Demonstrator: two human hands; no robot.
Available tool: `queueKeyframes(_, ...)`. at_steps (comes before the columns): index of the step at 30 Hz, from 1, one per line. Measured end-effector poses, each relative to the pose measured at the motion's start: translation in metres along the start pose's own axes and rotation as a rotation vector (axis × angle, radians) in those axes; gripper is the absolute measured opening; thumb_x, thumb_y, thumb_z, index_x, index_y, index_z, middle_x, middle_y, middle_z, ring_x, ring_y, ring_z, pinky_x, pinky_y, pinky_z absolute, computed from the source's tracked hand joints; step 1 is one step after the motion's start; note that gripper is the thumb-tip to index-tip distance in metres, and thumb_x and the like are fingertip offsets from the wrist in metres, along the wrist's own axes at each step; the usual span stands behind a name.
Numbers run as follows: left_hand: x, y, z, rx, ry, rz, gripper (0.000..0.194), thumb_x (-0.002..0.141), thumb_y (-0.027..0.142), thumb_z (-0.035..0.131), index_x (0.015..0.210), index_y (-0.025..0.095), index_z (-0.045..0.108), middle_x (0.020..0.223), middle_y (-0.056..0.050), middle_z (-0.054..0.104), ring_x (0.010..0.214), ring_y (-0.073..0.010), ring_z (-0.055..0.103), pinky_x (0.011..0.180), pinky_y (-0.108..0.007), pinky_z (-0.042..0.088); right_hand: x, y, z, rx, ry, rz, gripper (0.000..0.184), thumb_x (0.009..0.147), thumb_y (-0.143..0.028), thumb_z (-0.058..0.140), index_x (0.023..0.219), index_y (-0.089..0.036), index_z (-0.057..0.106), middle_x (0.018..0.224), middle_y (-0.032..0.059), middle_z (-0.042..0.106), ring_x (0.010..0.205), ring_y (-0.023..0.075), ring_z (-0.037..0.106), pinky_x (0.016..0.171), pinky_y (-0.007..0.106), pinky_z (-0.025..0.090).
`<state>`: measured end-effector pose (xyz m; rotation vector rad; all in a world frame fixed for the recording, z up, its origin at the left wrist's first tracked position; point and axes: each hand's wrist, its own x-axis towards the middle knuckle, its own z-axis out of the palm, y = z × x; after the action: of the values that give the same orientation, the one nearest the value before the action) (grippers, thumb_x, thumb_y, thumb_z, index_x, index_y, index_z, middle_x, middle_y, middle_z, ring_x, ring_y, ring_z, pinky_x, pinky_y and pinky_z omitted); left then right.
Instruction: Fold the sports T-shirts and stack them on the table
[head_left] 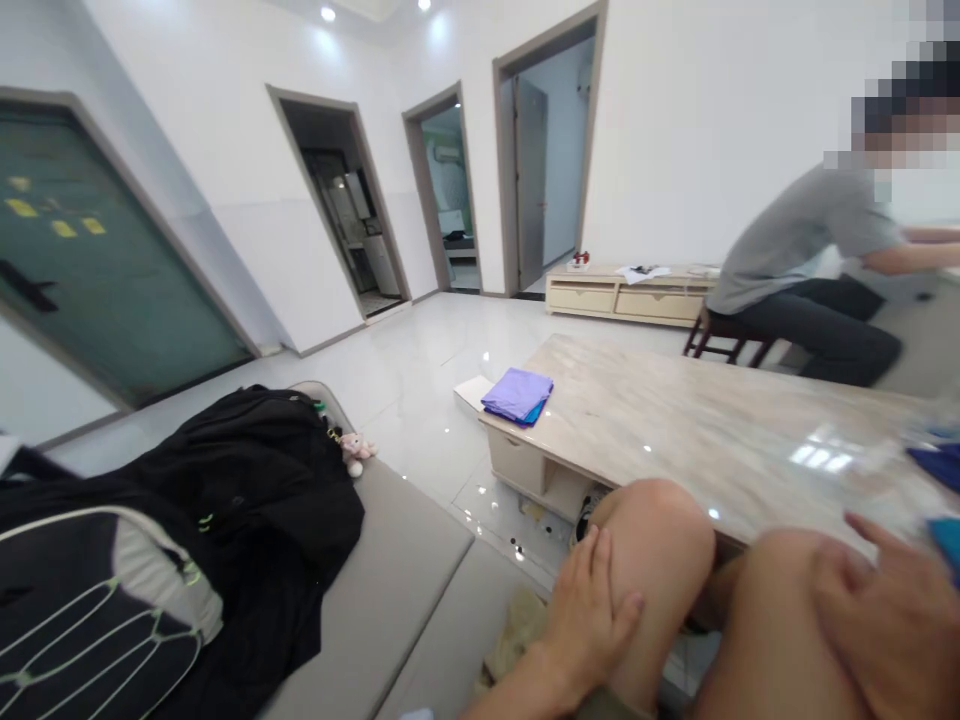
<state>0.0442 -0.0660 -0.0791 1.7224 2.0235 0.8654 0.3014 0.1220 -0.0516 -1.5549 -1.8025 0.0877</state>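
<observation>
Barely in frame, right hand (877, 630) on knee (772, 610)

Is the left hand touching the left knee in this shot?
Touching: the head view shows the left hand lying spread against the left knee, with no gap between them.

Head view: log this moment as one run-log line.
left hand on left knee | right hand on right knee | ahead: marble-topped coffee table

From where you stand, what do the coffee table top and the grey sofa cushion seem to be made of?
The coffee table top looks like polished marble or a marble-look stone: pale veining, glossy light reflections. The grey sofa cushion looks like matte fabric, without shine, weave unclear.
</observation>
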Motion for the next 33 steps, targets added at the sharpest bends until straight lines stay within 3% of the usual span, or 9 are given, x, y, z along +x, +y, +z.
queueKeyframes(3, 0.007, 0.003, -0.018, 0.193, 0.097, 0.243, 0.067, 0.105, 0.021, 0.046, 0.171, 0.024, 0.042, 0.179, -0.013, 0.037, 0.166, -0.0337, 0.036, 0.132, -0.059, 0.040, -0.088, -0.026, -0.008, 0.152, 0.020, 0.077, 0.087, 0.102, -0.069, 0.036, 0.171, -0.016, 0.034, 0.156, 0.0271, 0.056, 0.145, 0.0473, 0.056, 0.118, 0.068, 0.047)
queueKeyframes(5, 0.014, 0.010, -0.027, 0.302, 0.189, 0.328, 0.071, 0.099, 0.012, 0.053, 0.168, 0.030, 0.049, 0.180, -0.010, 0.035, 0.169, -0.0388, 0.027, 0.133, -0.066, 0.034, -0.111, -0.050, 0.000, 0.190, -0.008, 0.030, 0.091, 0.102, -0.069, 0.043, 0.171, -0.012, 0.028, 0.162, 0.0276, 0.050, 0.149, 0.0446, 0.052, 0.121, 0.065, 0.047)
queueKeyframes(7, 0.019, 0.016, -0.030, 0.375, 0.257, 0.328, 0.071, 0.098, 0.017, 0.059, 0.167, 0.030, 0.050, 0.183, -0.010, 0.028, 0.170, -0.0440, 0.020, 0.133, -0.071, 0.029, -0.110, -0.064, 0.011, 0.164, -0.033, -0.014, 0.090, 0.103, -0.063, 0.051, 0.171, -0.010, 0.027, 0.168, 0.0281, 0.044, 0.155, 0.0432, 0.046, 0.125, 0.063, 0.043)
queueKeyframes(9, 0.019, 0.012, -0.026, 0.396, 0.264, 0.384, 0.070, 0.099, 0.018, 0.059, 0.168, 0.031, 0.050, 0.184, -0.008, 0.027, 0.169, -0.0431, 0.022, 0.133, -0.069, 0.030, -0.102, -0.067, 0.018, 0.141, -0.050, -0.004, 0.094, 0.099, -0.058, 0.062, 0.173, -0.012, 0.024, 0.168, 0.0266, 0.044, 0.154, 0.0421, 0.048, 0.126, 0.060, 0.044)
queueKeyframes(14, 0.016, -0.022, -0.001, 0.398, 0.300, 0.495, 0.097, 0.097, 0.021, 0.061, 0.179, 0.038, 0.011, 0.184, -0.007, 0.027, 0.169, -0.0420, 0.026, 0.127, -0.065, 0.042, -0.116, -0.056, 0.028, 0.124, 0.039, 0.053, 0.101, 0.094, -0.050, 0.071, 0.177, -0.024, 0.019, 0.167, 0.0202, 0.050, 0.149, 0.0423, 0.055, 0.120, 0.060, 0.052)
queueKeyframes(17, 0.019, -0.031, 0.006, 0.401, 0.374, 0.490, 0.101, 0.098, 0.021, 0.059, 0.179, 0.038, 0.002, 0.183, -0.009, 0.029, 0.167, -0.0416, 0.031, 0.126, -0.065, 0.045, -0.124, -0.046, 0.031, 0.154, 0.091, 0.047, 0.093, 0.096, -0.049, 0.068, 0.175, -0.027, 0.024, 0.167, 0.0181, 0.052, 0.149, 0.0411, 0.057, 0.121, 0.060, 0.052)
queueKeyframes(23, 0.016, -0.033, 0.000, 0.465, 0.389, 0.478, 0.083, 0.101, 0.026, 0.058, 0.177, 0.033, 0.025, 0.182, -0.011, 0.032, 0.164, -0.0419, 0.035, 0.126, -0.061, 0.045, -0.110, -0.039, 0.019, 0.196, 0.061, 0.091, 0.079, 0.101, -0.051, 0.061, 0.170, -0.022, 0.036, 0.160, 0.0193, 0.058, 0.146, 0.0383, 0.060, 0.120, 0.056, 0.052)
queueKeyframes(28, 0.002, -0.045, -0.017, 0.437, 0.195, 0.458, 0.066, 0.101, 0.027, 0.055, 0.167, 0.026, 0.051, 0.180, -0.011, 0.037, 0.163, -0.0391, 0.039, 0.125, -0.056, 0.048, -0.111, -0.041, 0.017, 0.098, 0.015, 0.072, 0.080, 0.101, -0.050, 0.061, 0.168, -0.015, 0.036, 0.158, 0.0259, 0.057, 0.142, 0.0417, 0.061, 0.116, 0.056, 0.053)
queueKeyframes(33, -0.004, -0.055, -0.024, 0.345, 0.105, 0.465, 0.066, 0.103, 0.030, 0.050, 0.169, 0.024, 0.047, 0.176, -0.009, 0.045, 0.163, -0.0313, 0.042, 0.130, -0.051, 0.044, -0.126, -0.055, 0.022, -0.085, -0.011, 0.039, 0.101, 0.089, -0.048, 0.076, 0.170, -0.010, 0.030, 0.164, 0.0339, 0.048, 0.143, 0.0500, 0.057, 0.112, 0.062, 0.053)
